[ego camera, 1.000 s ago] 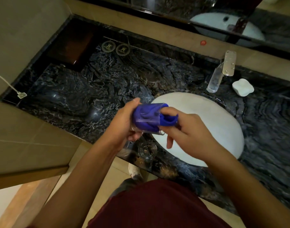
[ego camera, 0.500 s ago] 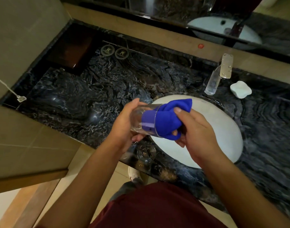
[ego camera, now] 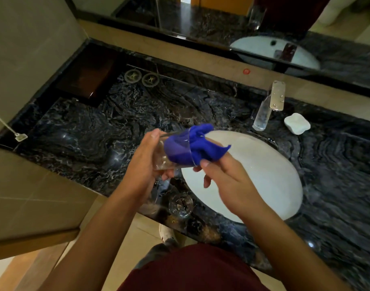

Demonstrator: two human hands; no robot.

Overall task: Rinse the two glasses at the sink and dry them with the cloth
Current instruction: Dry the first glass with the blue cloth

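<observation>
My left hand [ego camera: 145, 162] grips a clear glass [ego camera: 168, 153] on its side, mouth turned to the right, above the left rim of the white sink [ego camera: 264, 171]. A blue cloth [ego camera: 197, 145] is stuffed into the glass's mouth and spills out of it. My right hand [ego camera: 226, 179] holds the bunched cloth, thumb at the glass's rim. A second clear glass [ego camera: 180, 205] stands upright on the dark marble counter [ego camera: 91, 135] near the front edge, below my hands.
A chrome faucet [ego camera: 268, 107] stands behind the sink, with a white soap dish [ego camera: 297, 123] to its right. Two round coasters [ego camera: 141, 77] and a dark wooden box [ego camera: 85, 78] sit at the back left. A mirror [ego camera: 222, 19] runs along the back wall.
My right hand has turned with the cloth inside the glass, its wrist dropping lower. The glass mouth has tilted slightly up and right. The second glass has not moved.
</observation>
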